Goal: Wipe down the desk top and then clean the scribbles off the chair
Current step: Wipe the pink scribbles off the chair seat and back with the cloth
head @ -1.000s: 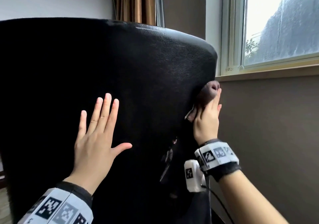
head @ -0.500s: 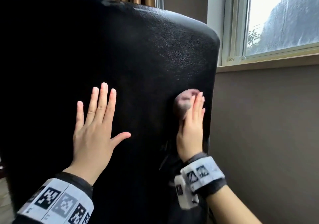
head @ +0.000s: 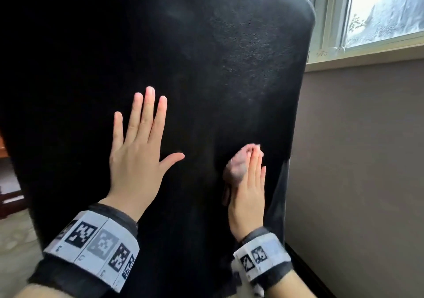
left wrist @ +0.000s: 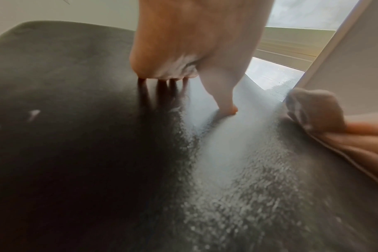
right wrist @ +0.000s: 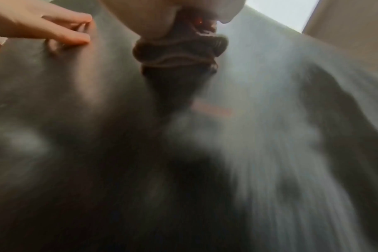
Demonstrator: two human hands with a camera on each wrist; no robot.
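Observation:
A black chair back (head: 206,56) fills the head view. My left hand (head: 137,155) lies flat on it at centre left, fingers straight and spread, thumb out to the right. My right hand (head: 250,187) presses a bunched pinkish-brown cloth (head: 238,167) against the chair's lower right part. Its fingers lie straight over the cloth and the thumb is hidden. In the right wrist view the cloth (right wrist: 179,49) is bunched between palm and thumb. The left wrist view shows pale streaks (left wrist: 33,114) on the chair surface and the cloth (left wrist: 315,109) at the right.
A window (head: 378,10) with a sill (head: 367,54) is at the upper right above a grey wall (head: 355,160), close to the chair's right edge. Floor (head: 13,251) and a piece of dark wooden furniture (head: 6,194) show at the lower left.
My right hand has slid the cloth from the chair back's right edge leftward and down. The left hand has stayed flat in place. The head view has tilted lower.

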